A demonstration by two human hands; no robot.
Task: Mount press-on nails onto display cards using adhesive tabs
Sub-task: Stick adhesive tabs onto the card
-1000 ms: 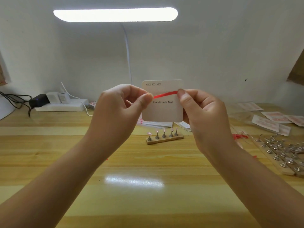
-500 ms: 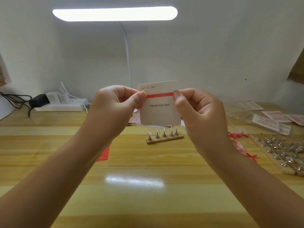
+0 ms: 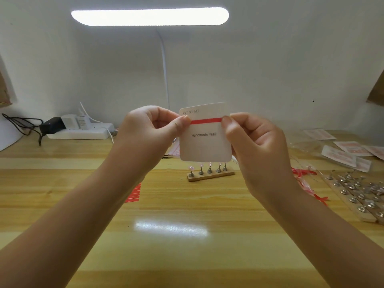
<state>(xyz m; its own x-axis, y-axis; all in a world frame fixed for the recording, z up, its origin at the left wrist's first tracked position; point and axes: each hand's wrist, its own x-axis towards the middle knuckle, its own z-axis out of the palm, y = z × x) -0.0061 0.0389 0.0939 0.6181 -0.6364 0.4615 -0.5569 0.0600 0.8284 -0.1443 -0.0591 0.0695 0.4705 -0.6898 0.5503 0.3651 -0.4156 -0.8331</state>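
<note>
Display card, held upright above the table, now carries the red adhesive strip flat across it rather than slanted, left hand and right hand pinching its ends, ready for nails.

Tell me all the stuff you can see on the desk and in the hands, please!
display card: one, white, printed "Handmade Nail", held up between both hands
adhesive strip: one, red, lying across the card above the words
nail stand: one, wooden base with five metal pegs, on the desk behind the card
red strips sheet: one, red, on the desk beside the left forearm
holder boards: count unclear, wood with metal pegs, right edge
packets: several, white and pink, far right
power strip: one, white, back left
lamp: one, white, overhead
desk: one, light wood
left hand: pinches the card's left edge
right hand: pinches the card's right edge
</note>
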